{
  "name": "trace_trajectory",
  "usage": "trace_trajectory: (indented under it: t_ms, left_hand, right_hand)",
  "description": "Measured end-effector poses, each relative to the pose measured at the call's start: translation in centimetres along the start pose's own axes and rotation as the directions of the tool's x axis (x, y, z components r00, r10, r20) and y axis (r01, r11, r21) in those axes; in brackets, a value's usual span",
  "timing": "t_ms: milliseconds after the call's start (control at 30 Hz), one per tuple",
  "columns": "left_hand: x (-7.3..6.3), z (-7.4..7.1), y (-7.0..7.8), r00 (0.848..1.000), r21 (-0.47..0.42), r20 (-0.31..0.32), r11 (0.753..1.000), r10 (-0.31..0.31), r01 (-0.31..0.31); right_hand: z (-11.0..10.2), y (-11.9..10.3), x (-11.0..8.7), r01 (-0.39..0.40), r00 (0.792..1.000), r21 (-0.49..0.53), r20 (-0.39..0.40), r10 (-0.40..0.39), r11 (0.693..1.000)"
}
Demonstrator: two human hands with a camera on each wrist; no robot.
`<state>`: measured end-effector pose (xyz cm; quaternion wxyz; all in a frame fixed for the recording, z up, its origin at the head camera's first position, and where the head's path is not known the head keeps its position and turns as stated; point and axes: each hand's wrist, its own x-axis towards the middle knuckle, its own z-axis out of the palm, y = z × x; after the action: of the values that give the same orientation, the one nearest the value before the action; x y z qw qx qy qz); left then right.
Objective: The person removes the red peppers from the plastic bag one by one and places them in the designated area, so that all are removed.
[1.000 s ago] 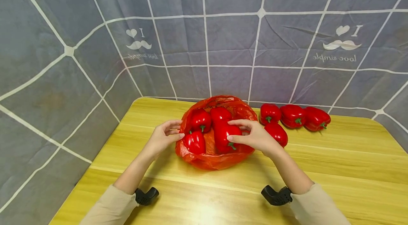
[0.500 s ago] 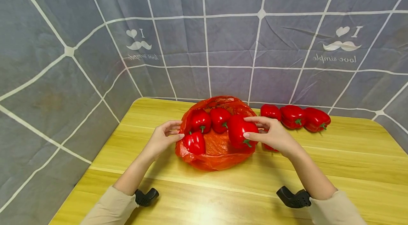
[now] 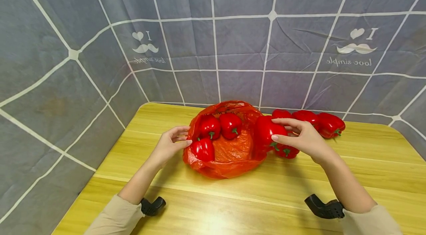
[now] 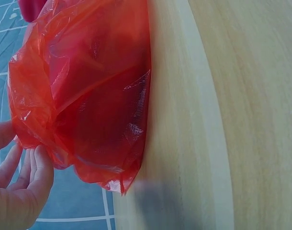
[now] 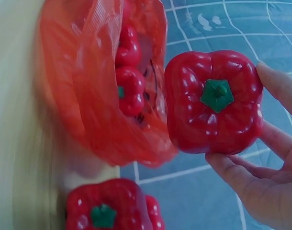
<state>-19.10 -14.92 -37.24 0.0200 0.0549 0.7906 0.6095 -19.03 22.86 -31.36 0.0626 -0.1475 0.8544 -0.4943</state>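
A red plastic bag (image 3: 219, 170) stands on the table with its mouth spread wide. Three red bell peppers (image 3: 230, 126) lie inside it, toward the left and back. My left hand (image 3: 168, 147) pinches the bag's left rim between thumb and fingers; in the left wrist view the fingertips (image 4: 42, 155) press against the plastic. My right hand (image 3: 307, 139) grips another red bell pepper (image 3: 266, 131), raised at the bag's right rim, green stem toward me. In the right wrist view this pepper (image 5: 184, 120) is beside the bag's mouth, thumb and fingers on opposite sides.
Just right of the bag, a bell pepper (image 3: 288, 151) lies partly hidden under the held one. Behind it, more bell peppers (image 3: 329, 124) form a row along the wooden table's (image 3: 199, 205) back edge. A grey curtain (image 3: 243, 42) with white lines hangs behind.
My right hand has carried its bell pepper rightward, from inside the bag to the right rim, baring the bag's inside. My left hand has stayed at the left rim.
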Motion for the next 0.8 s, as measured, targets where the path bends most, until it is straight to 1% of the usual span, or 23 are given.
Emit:
trace_trajectory:
  t_ms: [167, 433, 633, 800]
  left_hand:
    - [-0.1, -0.1, 0.0, 1.000, 0.006, -0.002, 1.000, 0.002, -0.002]
    - [-0.2, -0.2, 0.0, 1.000, 0.019, -0.011, 1.000, 0.005, -0.004]
    - [-0.2, -0.2, -0.1, 1.000, 0.023, -0.014, 1.000, -0.003, 0.003]
    - [-0.2, 0.0, 0.1, 1.000, 0.011, -0.015, 1.000, 0.000, 0.000]
  right_hand:
    - [-1.1, 0.1, -0.5, -0.003, 1.000, -0.039, -0.018, 0.002, 0.999]
    - [-2.7, 0.7, -1.3, -0.037, 0.998, -0.114, -0.058, 0.030, 0.993]
    - [-3.6, 1.5, -2.0, -0.044, 0.996, -0.086, -0.075, 0.038, 0.995]
    - [-5.0, 2.6, -2.7, -0.042, 0.996, -0.077, -0.085, 0.035, 0.996]
